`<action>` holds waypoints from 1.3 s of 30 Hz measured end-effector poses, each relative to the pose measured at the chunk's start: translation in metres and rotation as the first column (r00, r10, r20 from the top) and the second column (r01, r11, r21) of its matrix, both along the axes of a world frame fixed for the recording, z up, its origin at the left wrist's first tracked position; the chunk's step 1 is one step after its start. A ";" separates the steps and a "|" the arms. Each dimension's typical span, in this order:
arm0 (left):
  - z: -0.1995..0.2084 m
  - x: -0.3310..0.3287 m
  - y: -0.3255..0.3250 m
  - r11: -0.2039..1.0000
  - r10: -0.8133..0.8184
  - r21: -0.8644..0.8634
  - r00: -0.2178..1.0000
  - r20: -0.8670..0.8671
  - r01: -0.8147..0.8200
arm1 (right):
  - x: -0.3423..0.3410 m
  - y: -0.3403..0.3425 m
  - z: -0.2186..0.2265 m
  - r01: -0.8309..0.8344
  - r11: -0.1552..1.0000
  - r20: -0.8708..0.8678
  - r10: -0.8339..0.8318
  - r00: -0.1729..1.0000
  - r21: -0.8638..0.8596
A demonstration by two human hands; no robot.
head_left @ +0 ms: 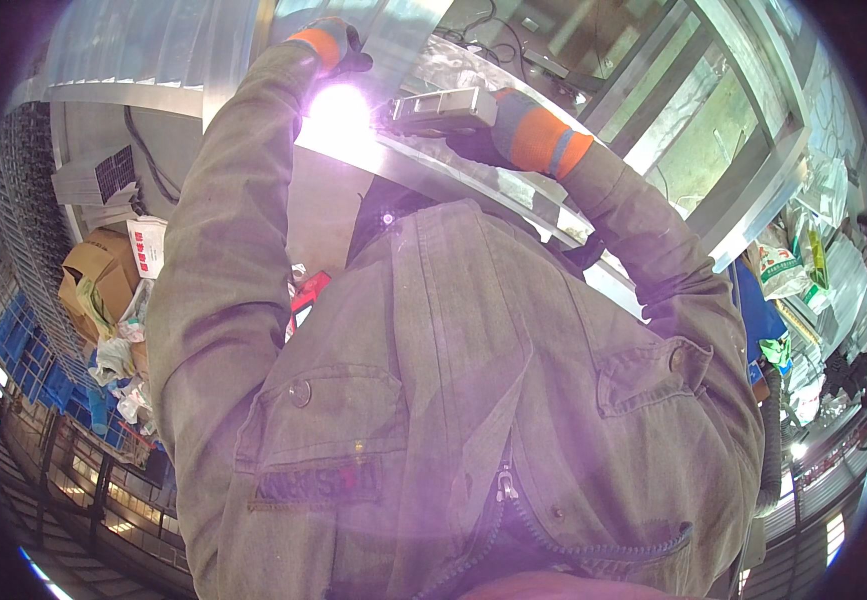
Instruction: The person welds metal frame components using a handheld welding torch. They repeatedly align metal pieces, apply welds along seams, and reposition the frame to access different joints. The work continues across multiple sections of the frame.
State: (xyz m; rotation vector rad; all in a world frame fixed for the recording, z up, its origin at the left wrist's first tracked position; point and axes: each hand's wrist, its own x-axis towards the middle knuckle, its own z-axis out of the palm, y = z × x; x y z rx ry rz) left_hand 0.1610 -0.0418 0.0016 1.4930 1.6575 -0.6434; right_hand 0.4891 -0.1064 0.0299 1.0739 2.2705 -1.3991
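My right hand (521,135), in a dark and orange glove, is wrapped round a grey, boxy welding gun (441,111). The gun's narrow end points left at a glaring white arc (339,118), which washes out the work around it. Just above the glare my left hand (338,46), gloved alike, is closed with its fingers curled, close to a shiny metal sheet (393,22). Whatever those fingers hold is hidden. A pale metal frame bar (433,176) runs from the glare down to the right, below the gun.
A ladder-like metal frame (753,185) stretches along the right. Black cables (488,25) lie beyond the gun. On the left are an open cardboard box (98,270), crumpled bags (118,360) and wire mesh (28,230). Plastic packages (781,270) pile up at far right.
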 end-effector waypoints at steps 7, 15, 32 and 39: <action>-0.010 -0.003 -0.002 0.999 0.035 0.015 0.999 0.029 -0.035 | 0.005 0.005 0.021 0.038 0.998 0.002 -0.038 0.999 -0.042; -0.015 -0.005 -0.003 0.997 0.075 0.016 0.995 0.061 -0.076 | 0.006 0.005 0.016 0.022 0.997 0.052 -0.018 0.998 -0.072; -0.025 -0.011 -0.005 0.996 0.081 0.035 0.992 0.098 -0.085 | 0.015 0.003 0.031 -0.003 1.000 0.087 0.003 0.996 0.002; -0.030 -0.011 -0.004 0.991 0.133 0.017 0.986 0.099 -0.135 | 0.015 0.002 0.035 -0.007 1.000 0.056 0.006 0.998 0.011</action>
